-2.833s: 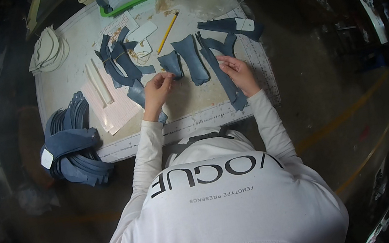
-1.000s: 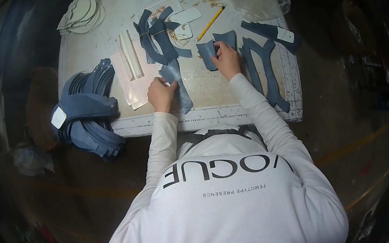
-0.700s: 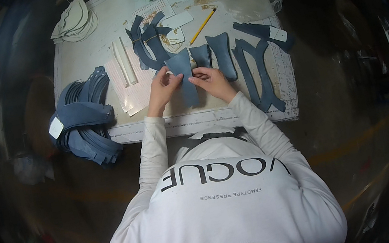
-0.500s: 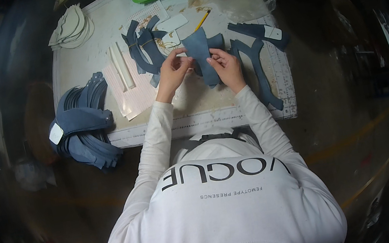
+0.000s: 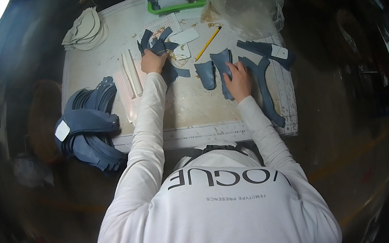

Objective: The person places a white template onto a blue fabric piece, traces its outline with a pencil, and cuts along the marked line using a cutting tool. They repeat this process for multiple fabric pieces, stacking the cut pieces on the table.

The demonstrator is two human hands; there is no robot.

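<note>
My left hand (image 5: pixel 154 62) reaches over a bundle of curved blue fabric-like strips (image 5: pixel 158 46) near the middle of the table; its fingers close around them, with the tips partly hidden. My right hand (image 5: pixel 239 81) rests on the right edge of a flat blue tapered piece (image 5: pixel 221 59), thumb and fingers apart. Just left of that piece lies a shorter blue piece (image 5: pixel 205 74). To the right of my right hand are a forked blue strip (image 5: pixel 264 88) and a blue stack with a white tag (image 5: pixel 265 51).
A thick fan of blue pieces (image 5: pixel 88 124) hangs over the left table edge. Off-white pieces (image 5: pixel 85 31) lie at the far left. A green tray (image 5: pixel 179 7), a clear plastic bag (image 5: pixel 252 4) and a yellow pencil (image 5: pixel 208 43) occupy the far side; pale strips (image 5: pixel 130 73) lie on printed paper.
The blue piece that both hands held up is out of their shared grip. My left hand has moved away left to the strip bundle; my right hand now rests on a piece on the table.
</note>
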